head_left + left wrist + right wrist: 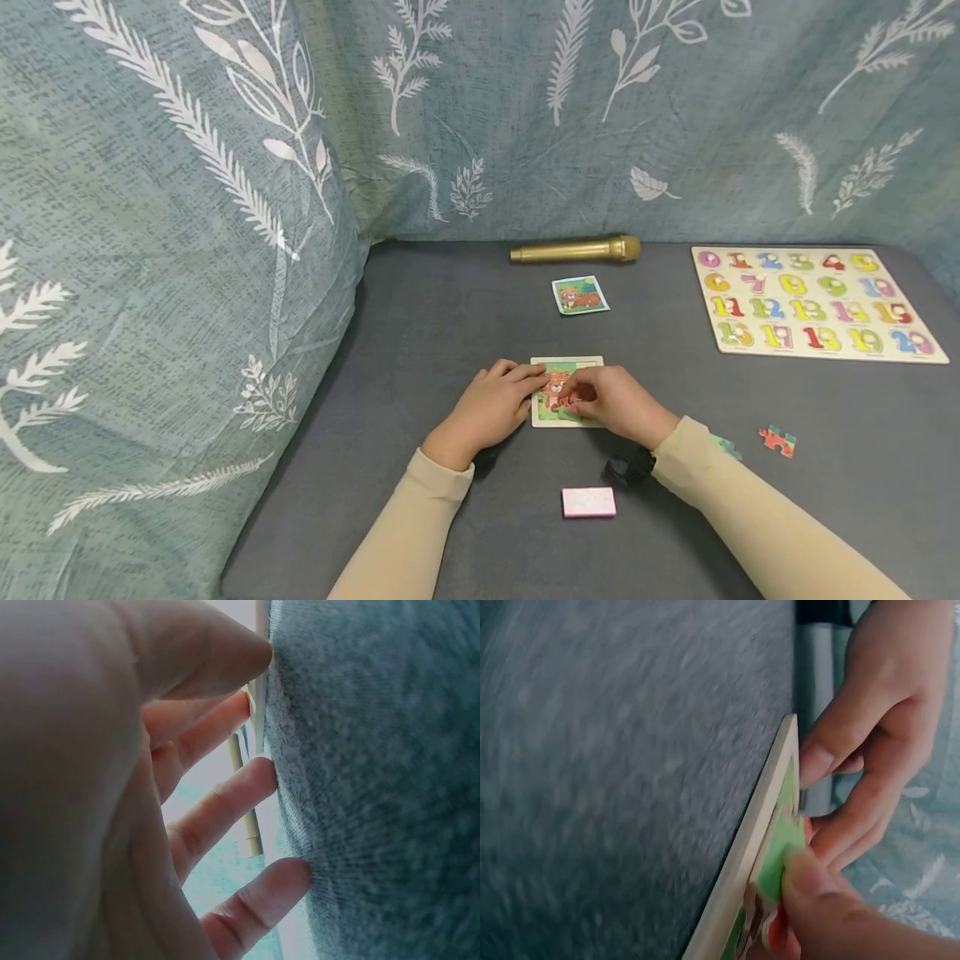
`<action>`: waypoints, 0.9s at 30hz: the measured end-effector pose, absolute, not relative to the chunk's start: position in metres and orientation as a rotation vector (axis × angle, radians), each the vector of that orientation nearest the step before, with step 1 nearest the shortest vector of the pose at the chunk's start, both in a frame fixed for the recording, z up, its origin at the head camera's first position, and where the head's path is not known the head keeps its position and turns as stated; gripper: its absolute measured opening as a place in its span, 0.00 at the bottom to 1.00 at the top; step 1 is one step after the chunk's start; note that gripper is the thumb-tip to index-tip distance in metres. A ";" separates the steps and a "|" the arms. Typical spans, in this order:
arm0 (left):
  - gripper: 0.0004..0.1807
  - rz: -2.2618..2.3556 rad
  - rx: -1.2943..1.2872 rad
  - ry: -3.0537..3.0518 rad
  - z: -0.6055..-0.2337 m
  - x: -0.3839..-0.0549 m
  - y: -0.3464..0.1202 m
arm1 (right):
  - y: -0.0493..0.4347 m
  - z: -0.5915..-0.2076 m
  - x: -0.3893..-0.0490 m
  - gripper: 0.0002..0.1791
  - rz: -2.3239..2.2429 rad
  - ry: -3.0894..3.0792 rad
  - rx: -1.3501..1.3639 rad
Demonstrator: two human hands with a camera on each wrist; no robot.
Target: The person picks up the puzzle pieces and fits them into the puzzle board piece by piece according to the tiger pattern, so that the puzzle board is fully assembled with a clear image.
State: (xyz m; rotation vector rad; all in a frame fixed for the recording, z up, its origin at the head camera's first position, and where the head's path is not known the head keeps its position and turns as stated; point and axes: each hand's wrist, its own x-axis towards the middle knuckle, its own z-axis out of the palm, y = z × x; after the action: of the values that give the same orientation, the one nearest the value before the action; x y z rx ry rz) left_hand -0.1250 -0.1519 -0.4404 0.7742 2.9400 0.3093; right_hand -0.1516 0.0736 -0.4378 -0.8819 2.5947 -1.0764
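A small jigsaw tray with a pale wooden border lies on the dark table in the head view. Inside it, a partly assembled animal picture shows orange on green. My left hand rests at the tray's left side, fingers spread over that border and thumb by the near corner. From the right, my right hand reaches over the tray, pinching a green and orange puzzle piece between thumb and fingers. In the right wrist view this piece stands tilted against the tray's inside, its lower part hidden by the fingers.
A loose puzzle piece lies right of my right arm; a green piece shows partly behind the sleeve. Beyond the tray are a picture card and a gold microphone. A number board sits far right, a pink-and-white block nearer.
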 end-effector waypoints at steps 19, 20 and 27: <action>0.25 0.309 0.765 2.936 -0.441 -0.125 -0.152 | 0.084 -0.434 -0.132 0.17 -0.195 2.787 -1.793; 0.25 0.308 0.764 2.936 -0.441 -0.125 -0.152 | 0.085 -0.434 -0.131 0.18 -0.188 2.799 -1.778; 0.24 0.311 0.774 2.942 -0.442 -0.126 -0.152 | 0.087 -0.436 -0.128 0.20 -0.073 2.856 -1.680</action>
State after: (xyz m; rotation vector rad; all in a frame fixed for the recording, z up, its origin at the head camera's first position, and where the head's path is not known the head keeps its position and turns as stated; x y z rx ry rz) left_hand -0.1262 -0.1522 -0.4422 0.7736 2.9422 0.3105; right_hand -0.1278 0.0867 -0.4356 -1.6796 2.8557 -0.0731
